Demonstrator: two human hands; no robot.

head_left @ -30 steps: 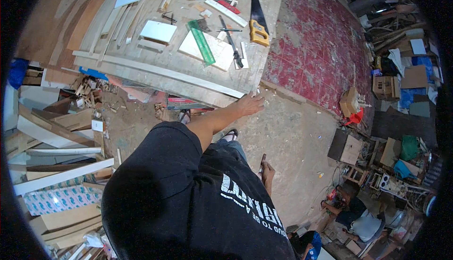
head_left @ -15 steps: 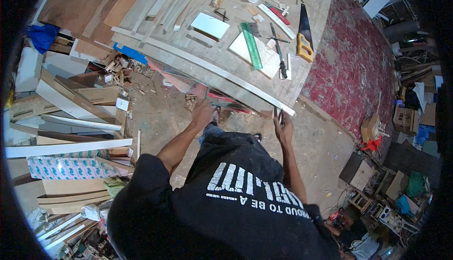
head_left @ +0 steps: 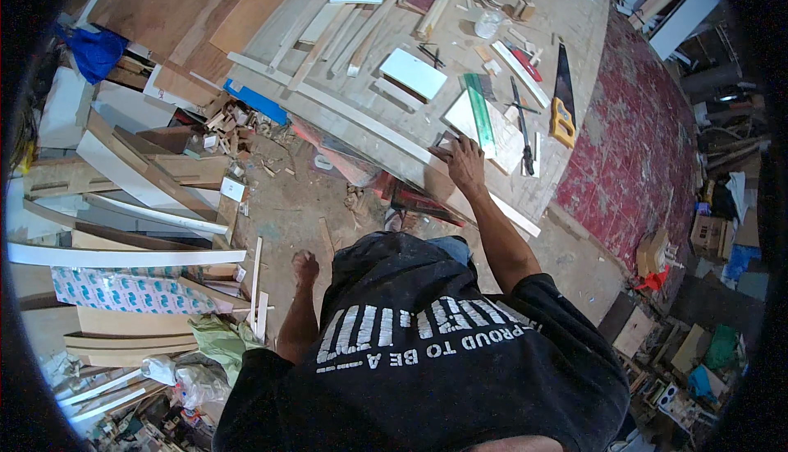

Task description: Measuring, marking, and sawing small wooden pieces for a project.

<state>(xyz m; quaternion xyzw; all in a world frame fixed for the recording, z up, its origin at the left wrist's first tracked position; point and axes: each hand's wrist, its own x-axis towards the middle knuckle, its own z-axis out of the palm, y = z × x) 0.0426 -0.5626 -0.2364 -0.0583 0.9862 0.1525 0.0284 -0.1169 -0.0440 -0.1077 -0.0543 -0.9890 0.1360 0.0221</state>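
My right hand (head_left: 465,161) lies flat, fingers spread, on the near edge of the wooden workbench (head_left: 271,9). It rests beside a long white wooden strip (head_left: 361,120) that runs along that edge. Just beyond its fingers are a white board with a green ruler (head_left: 479,112) on it. My left hand (head_left: 305,266) hangs at my side over the dusty floor, fingers curled, with nothing in it. A hand saw with a yellow handle (head_left: 563,100) lies further right on the bench.
A small white panel (head_left: 413,73), sticks and small tools cover the bench. Offcuts and white boards (head_left: 123,251) pile up on the floor at the left, with a blue cloth (head_left: 97,50) behind. A red carpet (head_left: 640,148) and boxes lie to the right.
My left hand has dropped from the bench edge down to my side. My right hand has moved up from the strip's edge onto the benchtop. The view has swung left.
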